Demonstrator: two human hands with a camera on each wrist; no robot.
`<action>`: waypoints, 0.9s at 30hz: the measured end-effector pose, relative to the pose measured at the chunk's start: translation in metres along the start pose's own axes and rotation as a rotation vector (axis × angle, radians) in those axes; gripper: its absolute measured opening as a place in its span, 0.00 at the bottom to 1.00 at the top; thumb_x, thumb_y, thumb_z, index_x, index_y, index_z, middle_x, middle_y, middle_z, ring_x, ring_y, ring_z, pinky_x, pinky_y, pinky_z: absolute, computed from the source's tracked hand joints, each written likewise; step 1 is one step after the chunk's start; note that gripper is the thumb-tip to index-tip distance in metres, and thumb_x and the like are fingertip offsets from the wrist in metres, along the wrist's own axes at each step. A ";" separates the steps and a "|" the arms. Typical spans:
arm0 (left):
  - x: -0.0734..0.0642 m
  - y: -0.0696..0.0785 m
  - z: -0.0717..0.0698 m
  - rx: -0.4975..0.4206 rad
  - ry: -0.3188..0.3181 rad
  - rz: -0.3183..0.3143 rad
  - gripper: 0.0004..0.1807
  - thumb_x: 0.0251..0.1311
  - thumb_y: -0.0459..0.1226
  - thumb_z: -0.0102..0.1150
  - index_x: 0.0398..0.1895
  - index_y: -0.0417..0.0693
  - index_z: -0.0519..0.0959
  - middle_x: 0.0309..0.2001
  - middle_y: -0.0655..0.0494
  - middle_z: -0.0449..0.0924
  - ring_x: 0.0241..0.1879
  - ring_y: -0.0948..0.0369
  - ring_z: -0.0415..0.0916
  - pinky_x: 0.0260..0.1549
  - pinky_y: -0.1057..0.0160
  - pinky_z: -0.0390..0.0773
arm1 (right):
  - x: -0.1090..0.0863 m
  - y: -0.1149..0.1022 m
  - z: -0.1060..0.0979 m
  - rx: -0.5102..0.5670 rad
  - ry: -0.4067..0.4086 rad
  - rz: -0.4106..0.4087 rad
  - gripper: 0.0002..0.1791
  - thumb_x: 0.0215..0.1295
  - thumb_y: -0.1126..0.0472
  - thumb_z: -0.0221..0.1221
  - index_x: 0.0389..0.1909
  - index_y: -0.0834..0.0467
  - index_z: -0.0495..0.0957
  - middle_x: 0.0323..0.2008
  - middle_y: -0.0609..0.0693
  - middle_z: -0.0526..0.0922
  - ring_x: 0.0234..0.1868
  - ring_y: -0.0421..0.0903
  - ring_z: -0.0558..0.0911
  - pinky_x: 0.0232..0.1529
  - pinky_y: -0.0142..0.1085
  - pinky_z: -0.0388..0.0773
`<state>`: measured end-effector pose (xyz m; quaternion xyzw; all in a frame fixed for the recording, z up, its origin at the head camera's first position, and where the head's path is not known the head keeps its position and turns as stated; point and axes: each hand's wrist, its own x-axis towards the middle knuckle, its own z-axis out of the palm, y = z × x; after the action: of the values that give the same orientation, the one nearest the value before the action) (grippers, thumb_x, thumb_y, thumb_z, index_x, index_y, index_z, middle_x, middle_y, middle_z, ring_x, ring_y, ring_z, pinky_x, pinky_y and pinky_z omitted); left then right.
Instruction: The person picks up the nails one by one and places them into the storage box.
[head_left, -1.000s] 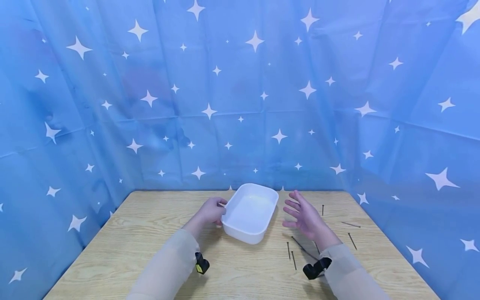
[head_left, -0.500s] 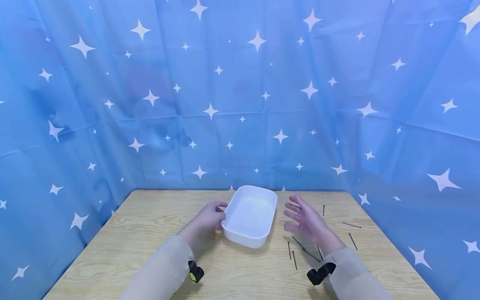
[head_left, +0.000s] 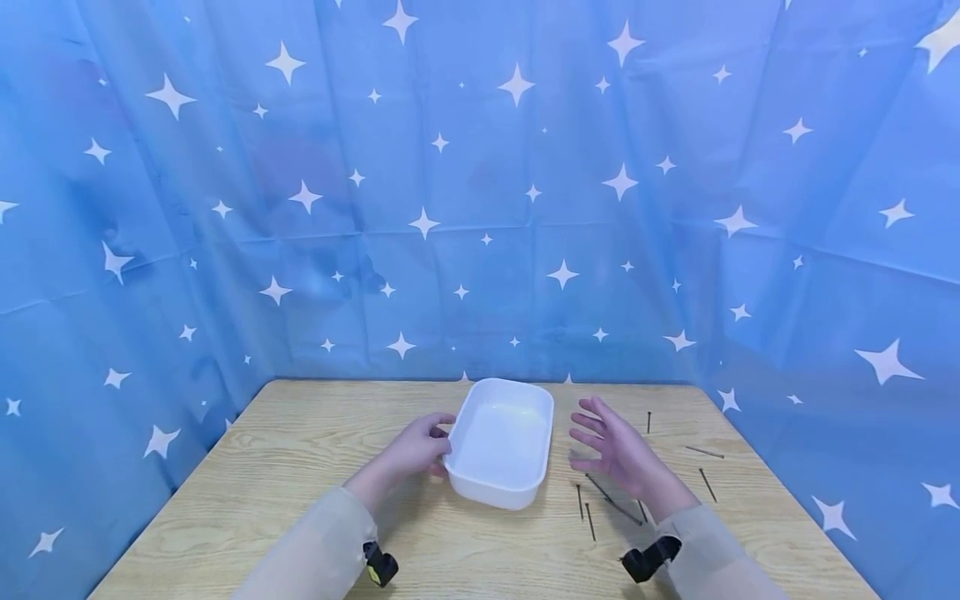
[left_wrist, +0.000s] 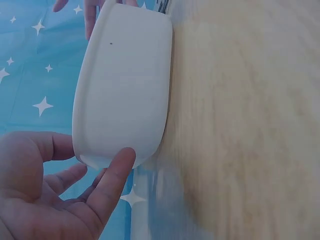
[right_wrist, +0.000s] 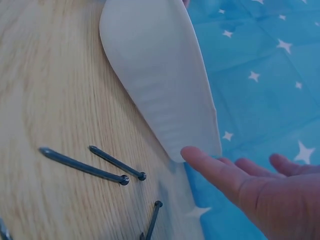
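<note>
White rectangular tray (head_left: 501,437), its white inner floor showing, between my hands.
My left hand (head_left: 412,450) grasps its left side; my right hand (head_left: 618,450) is released, fingers spread, near nails (right_wrist: 84,165). The tray sits lower in head view than a second ago.

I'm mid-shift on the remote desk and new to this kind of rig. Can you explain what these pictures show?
There is no robot here: these are a person's two bare hands. The widest view comes from a head camera looking forward and down; the other two come from cameras on each wrist. On the wooden table, several dark nails lie to the right of a white container. The left hand holds that container by its left side. The right hand is held open on the other side, holding nothing. Behind hangs a blue curtain with white stars.
</note>
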<state>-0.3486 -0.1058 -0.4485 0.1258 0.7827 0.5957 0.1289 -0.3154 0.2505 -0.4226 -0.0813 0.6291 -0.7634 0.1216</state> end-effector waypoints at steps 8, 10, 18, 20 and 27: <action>-0.016 -0.002 0.002 -0.016 -0.021 0.017 0.34 0.60 0.27 0.55 0.73 0.36 0.64 0.45 0.40 0.74 0.39 0.50 0.81 0.36 0.51 0.89 | -0.009 0.002 -0.002 -0.022 -0.013 0.008 0.44 0.79 0.36 0.41 0.81 0.58 0.40 0.79 0.66 0.45 0.78 0.67 0.47 0.66 0.65 0.68; -0.020 -0.002 0.003 -0.020 -0.034 0.023 0.35 0.60 0.27 0.55 0.73 0.35 0.64 0.44 0.40 0.74 0.38 0.50 0.81 0.36 0.51 0.89 | -0.010 0.002 -0.002 -0.024 -0.011 0.015 0.43 0.79 0.36 0.41 0.81 0.58 0.41 0.79 0.65 0.45 0.78 0.66 0.47 0.66 0.66 0.68; -0.033 -0.005 0.006 -0.015 -0.056 0.027 0.34 0.60 0.27 0.57 0.72 0.34 0.64 0.47 0.37 0.72 0.37 0.51 0.81 0.36 0.53 0.89 | -0.017 0.005 0.000 -0.020 -0.033 0.036 0.42 0.80 0.37 0.40 0.81 0.57 0.41 0.79 0.64 0.45 0.78 0.67 0.46 0.66 0.67 0.66; -0.035 -0.005 0.007 -0.016 -0.061 0.033 0.34 0.61 0.27 0.57 0.73 0.34 0.63 0.48 0.36 0.72 0.37 0.51 0.81 0.36 0.53 0.89 | -0.019 0.004 -0.001 -0.021 -0.040 0.034 0.42 0.80 0.37 0.40 0.81 0.58 0.41 0.79 0.65 0.44 0.78 0.67 0.46 0.66 0.67 0.66; -0.044 -0.002 0.009 -0.004 -0.059 0.057 0.34 0.59 0.28 0.58 0.71 0.34 0.65 0.49 0.37 0.71 0.37 0.51 0.82 0.36 0.54 0.89 | -0.026 0.001 -0.004 -0.022 -0.061 0.008 0.44 0.80 0.36 0.39 0.81 0.60 0.37 0.79 0.67 0.41 0.78 0.69 0.44 0.66 0.67 0.66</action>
<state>-0.3041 -0.1136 -0.4506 0.1655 0.7736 0.5966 0.1350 -0.2916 0.2611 -0.4236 -0.1031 0.6337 -0.7532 0.1429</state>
